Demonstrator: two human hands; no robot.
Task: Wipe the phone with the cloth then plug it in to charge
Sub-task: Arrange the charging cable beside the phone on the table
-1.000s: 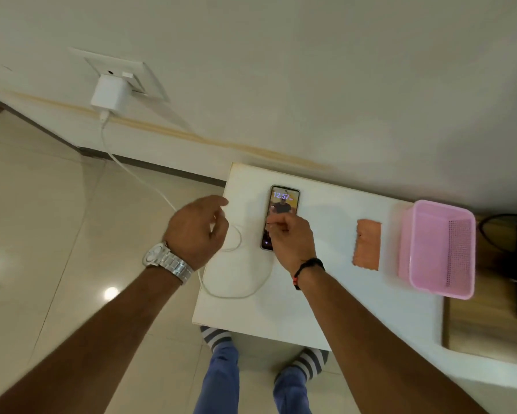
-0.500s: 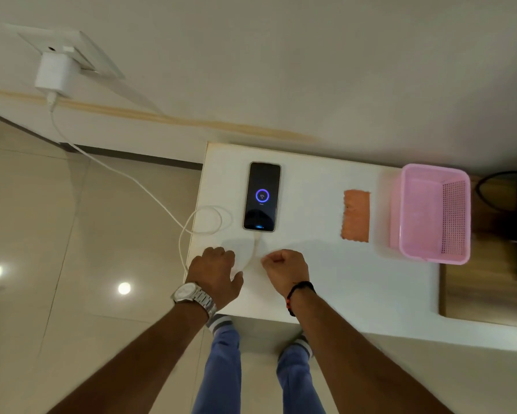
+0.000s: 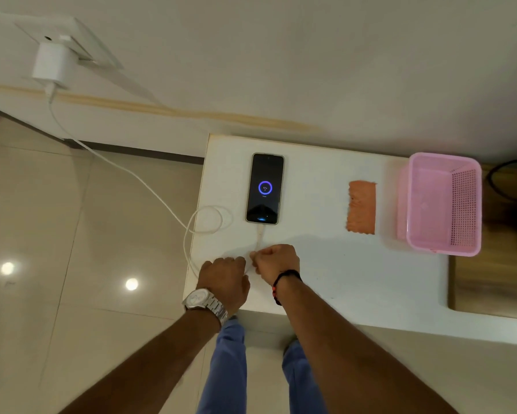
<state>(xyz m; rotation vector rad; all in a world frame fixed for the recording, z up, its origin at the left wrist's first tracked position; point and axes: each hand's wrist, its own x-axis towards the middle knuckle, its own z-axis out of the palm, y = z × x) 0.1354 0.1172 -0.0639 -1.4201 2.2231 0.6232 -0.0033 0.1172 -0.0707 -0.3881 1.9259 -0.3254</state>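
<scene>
The phone (image 3: 264, 189) lies face up on the white table (image 3: 326, 264), its dark screen showing a blue charging ring. A white charging cable (image 3: 260, 234) is plugged into its near end. The cable runs toward my hands, loops off the table's left edge and rises to the white charger (image 3: 52, 65) in the wall socket. My right hand (image 3: 276, 261) pinches the cable just below the phone. My left hand (image 3: 226, 277) is curled beside it over the cable, which disappears beneath it. The orange cloth (image 3: 361, 206) lies flat to the right of the phone, untouched.
A pink plastic basket (image 3: 444, 204) stands at the table's right end, next to the cloth. Beyond it are a wooden surface (image 3: 490, 288) and a dark cable. The tiled floor lies to the left, and my legs are under the table's front edge.
Both hands have drawn back from the phone to the table's front edge. The phone now lies uncovered with a charging ring on its screen.
</scene>
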